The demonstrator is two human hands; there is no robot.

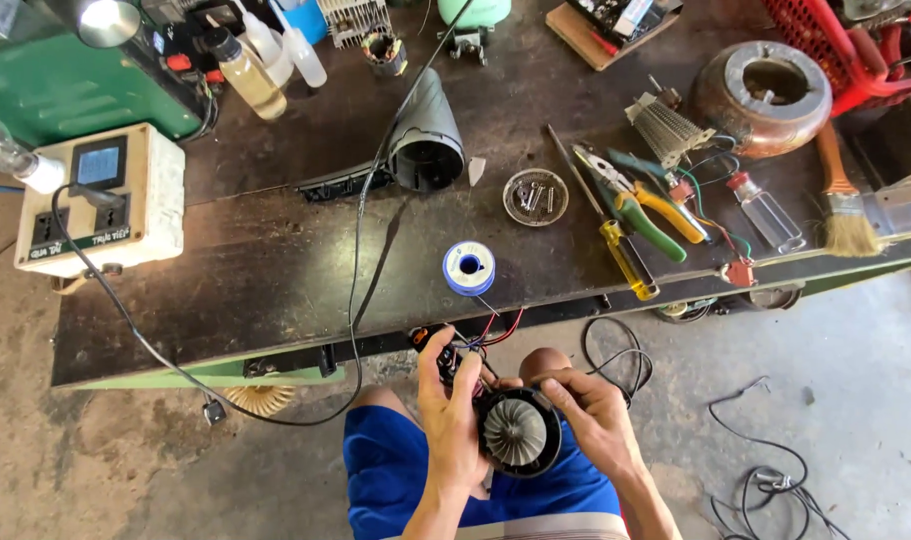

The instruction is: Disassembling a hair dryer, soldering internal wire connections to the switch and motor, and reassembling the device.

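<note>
Over my lap, both hands hold a round black motor unit with a silver finned fan [516,430]. My left hand [451,415] grips its left side, fingers up at a small black switch part with red and blue wires [475,340]. My right hand [585,408] grips the right rim. A blue spool of solder wire [469,267] lies on the dark workbench [275,270] just beyond my hands.
On the bench lie a yellow-handled screwdriver [625,255], green and yellow pliers [650,210], a small dish of screws [535,197], a grey housing cone [427,140], a brush [843,205], a copper-coloured ring part [765,95], bottles [250,80] and a cream socket box [103,200]. Loose cables trail on the floor [775,480].
</note>
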